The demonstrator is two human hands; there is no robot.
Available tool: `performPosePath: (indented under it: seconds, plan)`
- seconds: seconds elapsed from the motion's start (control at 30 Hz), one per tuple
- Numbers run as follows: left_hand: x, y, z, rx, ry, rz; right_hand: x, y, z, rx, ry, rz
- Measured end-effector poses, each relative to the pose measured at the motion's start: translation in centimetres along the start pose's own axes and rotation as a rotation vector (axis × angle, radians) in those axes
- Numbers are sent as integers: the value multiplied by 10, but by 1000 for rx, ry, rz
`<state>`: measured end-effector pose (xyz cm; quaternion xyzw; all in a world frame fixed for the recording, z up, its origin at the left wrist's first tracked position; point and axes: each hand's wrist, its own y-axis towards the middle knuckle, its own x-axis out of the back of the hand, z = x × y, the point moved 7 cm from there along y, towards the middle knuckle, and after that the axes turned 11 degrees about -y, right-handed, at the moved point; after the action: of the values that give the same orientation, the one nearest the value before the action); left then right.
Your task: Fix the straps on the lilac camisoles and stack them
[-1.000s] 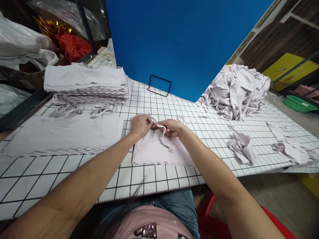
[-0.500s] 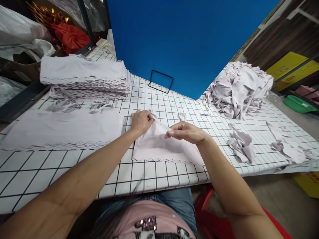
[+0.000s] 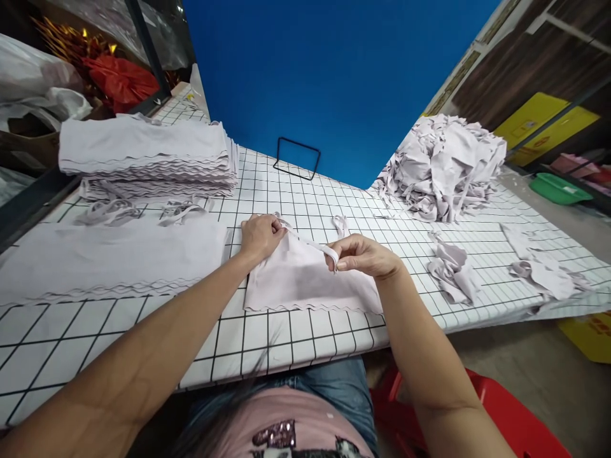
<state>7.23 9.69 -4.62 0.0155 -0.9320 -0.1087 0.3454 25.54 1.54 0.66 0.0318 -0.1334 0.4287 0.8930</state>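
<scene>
A pale pinkish fabric piece (image 3: 305, 286) with a wavy lower edge lies flat in front of me. At its upper left corner my left hand (image 3: 261, 236) is closed, pinching a narrow fabric strap (image 3: 305, 239) near where it meets the piece. My right hand (image 3: 365, 256) pinches the same strap farther along between thumb and fingers, its end curling down over them. Between both hands the strap runs fairly straight above the fabric. Another looped strap (image 3: 340, 225) rests on the table just beyond my right hand.
Flat fabric pieces (image 3: 109, 261) with straps lie at left, a tall folded stack (image 3: 147, 152) behind them. A crumpled fabric heap (image 3: 443, 165) and smaller bunches (image 3: 453, 273) sit at right. A blue panel (image 3: 305, 76) rises behind the checked table (image 3: 296, 337). A red stool (image 3: 501, 407) stands below.
My right hand has moved outward along the strap, which now shows stretched between both hands with its end curled down. My left hand stays at the corner. The whole view has shifted slightly.
</scene>
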Motion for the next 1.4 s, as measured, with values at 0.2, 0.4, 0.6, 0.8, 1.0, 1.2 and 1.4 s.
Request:
performPosePath:
  seconds: [0.2,0.4,0.6,0.8,1.0,1.2,1.4]
  plan:
    - [7,1,0,34,-59,35,20,30,-9,-109,-63,-224]
    - [27,-4,-17,-126,-360,-78,34,57,-22,-92,-93,-416]
    - [1,-17,-37,-52,-688,238,37,60,-38,-33,-118,-594]
    - [7,-18,-46,-110,-580,202,35,59,-36,10,-144,-593]
    - [-1,-24,-37,-141,-248,499,25,60,-42,-49,-164,-526]
    - [-6,-28,-27,-83,-101,546,15,61,-53,-192,-199,-430]
    - [-10,-29,-24,-26,-219,589,9,56,-47,-145,-285,-385]
